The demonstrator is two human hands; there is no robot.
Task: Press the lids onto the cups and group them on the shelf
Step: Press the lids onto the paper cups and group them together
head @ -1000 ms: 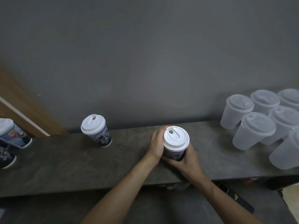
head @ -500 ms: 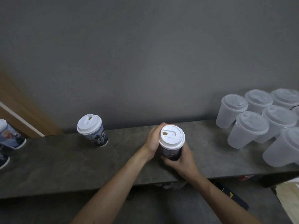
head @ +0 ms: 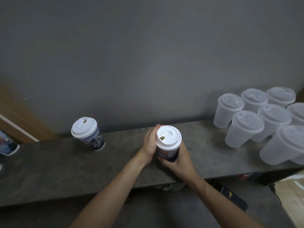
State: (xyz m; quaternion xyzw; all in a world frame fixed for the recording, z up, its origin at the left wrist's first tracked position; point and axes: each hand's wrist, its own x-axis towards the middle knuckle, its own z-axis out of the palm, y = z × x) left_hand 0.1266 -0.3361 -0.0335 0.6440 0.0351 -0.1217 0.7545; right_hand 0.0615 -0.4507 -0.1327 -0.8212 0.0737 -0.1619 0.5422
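Both hands hold a dark printed paper cup (head: 167, 153) with a white plastic sip lid (head: 168, 137) seated on its rim, near the middle of the long dark grey stone-look shelf (head: 49, 170). The left hand (head: 148, 142) curls round the cup's left side just under the lid, and the right hand (head: 178, 160) wraps its lower right side, fingers bent round the body. The hands hide the cup's base, so whether it rests on the shelf or is raised off it cannot be told.

To the left, well apart, a second printed paper cup (head: 92, 140) with its own white lid (head: 83, 127) stands alone on the shelf near the plain grey wall (head: 148, 63). At the far left edge a third printed cup (head: 8, 145) is cut off by the frame.

On the right end of the shelf 7 frosted translucent plastic cups (head: 246, 129), all lidded, stand packed close together, several touching. A bare stretch of shelf lies between this group and the held cup.

A brown wooden panel (head: 16, 122) slants behind the shelf's left end. Below the front edge lie a dark phone (head: 217, 186) and, at the lower right, a sheet of brown paper (head: 292, 195).
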